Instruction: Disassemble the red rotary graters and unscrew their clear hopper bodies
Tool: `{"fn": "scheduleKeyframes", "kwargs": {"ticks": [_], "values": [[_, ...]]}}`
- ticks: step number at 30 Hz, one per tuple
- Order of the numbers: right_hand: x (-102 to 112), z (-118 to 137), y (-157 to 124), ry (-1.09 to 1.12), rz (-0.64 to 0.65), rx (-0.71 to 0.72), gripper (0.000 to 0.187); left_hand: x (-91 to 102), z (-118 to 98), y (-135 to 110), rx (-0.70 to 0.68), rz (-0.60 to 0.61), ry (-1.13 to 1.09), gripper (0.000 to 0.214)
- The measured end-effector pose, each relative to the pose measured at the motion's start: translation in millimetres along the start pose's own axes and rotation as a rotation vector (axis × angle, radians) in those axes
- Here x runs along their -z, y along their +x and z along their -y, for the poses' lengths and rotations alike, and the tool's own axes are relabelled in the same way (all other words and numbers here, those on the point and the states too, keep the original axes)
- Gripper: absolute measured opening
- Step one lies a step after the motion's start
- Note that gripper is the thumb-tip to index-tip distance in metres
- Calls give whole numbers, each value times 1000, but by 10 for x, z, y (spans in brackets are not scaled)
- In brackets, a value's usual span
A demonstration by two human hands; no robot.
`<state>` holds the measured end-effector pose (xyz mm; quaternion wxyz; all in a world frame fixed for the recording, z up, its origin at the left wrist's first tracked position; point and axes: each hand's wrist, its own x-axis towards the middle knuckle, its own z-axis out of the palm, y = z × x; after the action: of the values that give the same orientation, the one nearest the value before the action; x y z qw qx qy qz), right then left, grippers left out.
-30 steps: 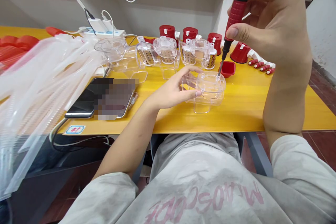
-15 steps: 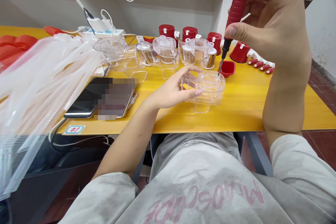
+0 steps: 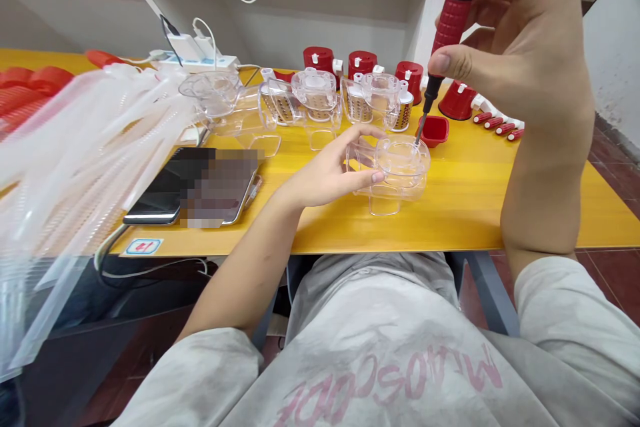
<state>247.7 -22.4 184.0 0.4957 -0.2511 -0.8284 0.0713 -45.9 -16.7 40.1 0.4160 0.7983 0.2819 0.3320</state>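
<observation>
My left hand [image 3: 345,170] grips the side of a clear plastic housing [image 3: 400,167] that stands on the yellow table, thumb in front and fingers behind. In my right hand [image 3: 520,33], raised above it, is a screwdriver [image 3: 451,23] with a red handle and black collar. Its shaft slants down, and the tip meets the right rear rim of the housing. Whether a screw sits under the tip is too small to see. Just behind the housing is a small red square tray [image 3: 434,131]; its contents cannot be made out.
More clear housings [image 3: 314,90] stand behind, among white perforated drums [image 3: 357,107] and red cups [image 3: 410,80]. Small red-handled parts [image 3: 505,128] lie at right. Two phones [image 3: 165,187], clear plastic sleeves [image 3: 90,167] and a power strip [image 3: 220,63] occupy the left.
Almost nothing differs. My right hand and the screwdriver handle have shifted very slightly, while the tip stays on the housing's rim. My left hand keeps its hold.
</observation>
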Motion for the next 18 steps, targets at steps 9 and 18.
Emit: {"fn": "scheduleKeyframes", "kwargs": {"ticks": [9,18], "values": [[-37,21,-38,183,-19,-26,42,-4,3,-2,-11,-2,4,81],[37,-23,-3,93,14,-18,53,-9,14,0,-18,0,-12,80]]}}
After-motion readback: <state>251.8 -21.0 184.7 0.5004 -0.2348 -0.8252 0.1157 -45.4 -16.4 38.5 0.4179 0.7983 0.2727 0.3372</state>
